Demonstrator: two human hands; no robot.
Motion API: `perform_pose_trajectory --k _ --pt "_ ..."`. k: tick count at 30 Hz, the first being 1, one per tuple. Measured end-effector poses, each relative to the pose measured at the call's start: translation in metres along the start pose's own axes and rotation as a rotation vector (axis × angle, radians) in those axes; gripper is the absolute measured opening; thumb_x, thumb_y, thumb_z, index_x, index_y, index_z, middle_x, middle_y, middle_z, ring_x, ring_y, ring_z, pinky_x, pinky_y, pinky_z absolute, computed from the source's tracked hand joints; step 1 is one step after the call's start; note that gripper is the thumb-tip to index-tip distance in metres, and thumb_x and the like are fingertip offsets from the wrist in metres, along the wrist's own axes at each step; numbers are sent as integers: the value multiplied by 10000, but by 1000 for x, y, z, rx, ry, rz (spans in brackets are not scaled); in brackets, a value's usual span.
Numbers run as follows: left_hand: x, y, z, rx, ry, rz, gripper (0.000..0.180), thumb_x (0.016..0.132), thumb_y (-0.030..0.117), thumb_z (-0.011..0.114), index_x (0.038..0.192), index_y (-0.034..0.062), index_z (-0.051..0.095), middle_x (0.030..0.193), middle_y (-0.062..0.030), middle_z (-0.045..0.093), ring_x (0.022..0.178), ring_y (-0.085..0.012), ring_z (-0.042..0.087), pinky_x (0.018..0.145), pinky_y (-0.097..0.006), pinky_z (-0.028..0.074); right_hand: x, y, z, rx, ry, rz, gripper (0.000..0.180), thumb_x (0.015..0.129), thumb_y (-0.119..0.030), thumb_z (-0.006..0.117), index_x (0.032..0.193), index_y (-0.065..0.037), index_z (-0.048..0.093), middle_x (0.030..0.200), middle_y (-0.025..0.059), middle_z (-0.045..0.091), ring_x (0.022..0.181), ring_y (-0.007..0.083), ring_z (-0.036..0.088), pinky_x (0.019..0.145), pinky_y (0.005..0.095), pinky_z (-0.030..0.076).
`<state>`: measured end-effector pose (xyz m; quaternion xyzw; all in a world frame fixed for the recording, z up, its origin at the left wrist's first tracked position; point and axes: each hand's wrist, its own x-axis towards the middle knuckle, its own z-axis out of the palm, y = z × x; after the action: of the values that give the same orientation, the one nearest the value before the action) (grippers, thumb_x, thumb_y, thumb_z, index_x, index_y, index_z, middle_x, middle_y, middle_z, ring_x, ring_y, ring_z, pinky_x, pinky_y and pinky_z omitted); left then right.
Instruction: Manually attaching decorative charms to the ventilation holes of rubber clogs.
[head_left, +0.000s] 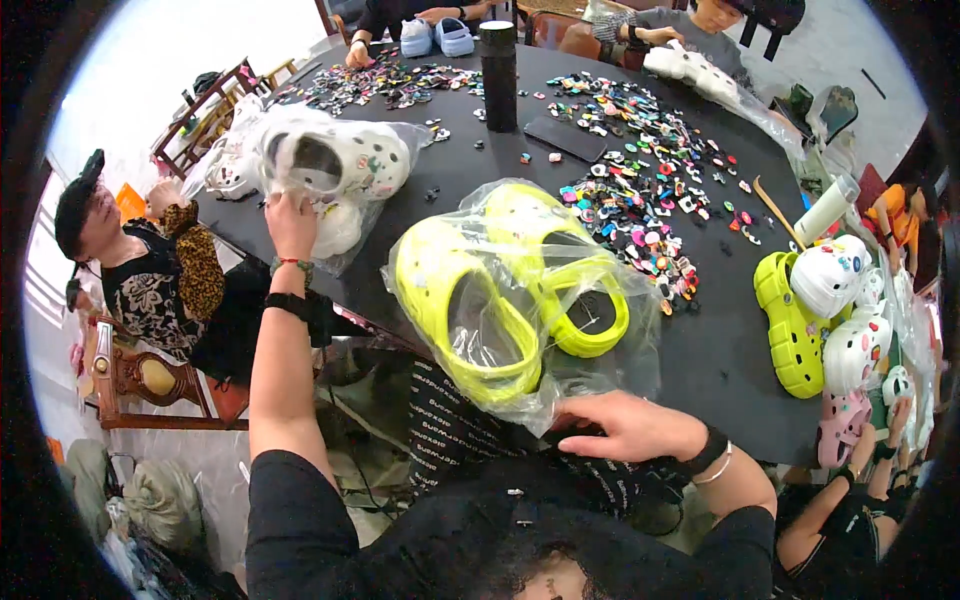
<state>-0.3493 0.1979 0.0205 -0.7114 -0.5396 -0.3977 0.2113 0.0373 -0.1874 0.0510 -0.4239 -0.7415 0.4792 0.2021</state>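
My left hand (291,228) reaches out to the left, its fingers closed on a clear plastic bag holding white clogs (375,160) with small charms on them. In front of me a pair of lime-yellow clogs (440,265) lies inside another clear plastic bag (635,340) at the table's near edge. My right hand (630,425) is beside the lower edge of that bag, above my lap. Its thumb and fingers are apart, and the fingertips touch or nearly touch the plastic.
Many small colourful shoe charms (640,190) are spread over the dark table (705,330). A black tumbler (497,75) and a phone (565,138) stand and lie beyond the bags. More clogs (790,330) are piled at right. Several people sit around the table.
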Motion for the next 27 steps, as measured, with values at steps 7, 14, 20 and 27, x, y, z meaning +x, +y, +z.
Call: perform_pose_trajectory --k 7,14,20,27 --pt "-6 -72 25 -92 -86 -289 415 772 182 650 1125 -27 586 1048 -266 627 1008 -442 584 898 -502 457 -7 -47 -34 -46 349 -53 265 875 -81 685 1126 -12 634 992 127 708 903 253 701 811 344 553" --pt "-14 -45 19 -329 20 -554 658 803 281 709 1301 -82 479 1121 -279 617 1084 -408 567 919 -473 451 8 -43 -58 -738 807 -162 572 760 -36 737 1292 -56 527 1317 186 531 1234 381 499 1038 445 410" --pt "2 15 -14 -880 -141 -764 381 891 278 707 1131 -3 612 990 -75 696 779 -167 625 639 -316 478 11 -14 -72 -901 807 10 711 767 -76 744 1394 -64 409 1400 201 437 1292 397 427 1083 450 360" --pt "23 40 -28 -2059 -465 -933 183 990 200 523 936 59 626 703 2 577 534 -102 459 510 -277 356 21 23 -72 -660 724 72 519 825 -92 684 1298 1 490 1138 233 610 1059 393 594 893 442 487"
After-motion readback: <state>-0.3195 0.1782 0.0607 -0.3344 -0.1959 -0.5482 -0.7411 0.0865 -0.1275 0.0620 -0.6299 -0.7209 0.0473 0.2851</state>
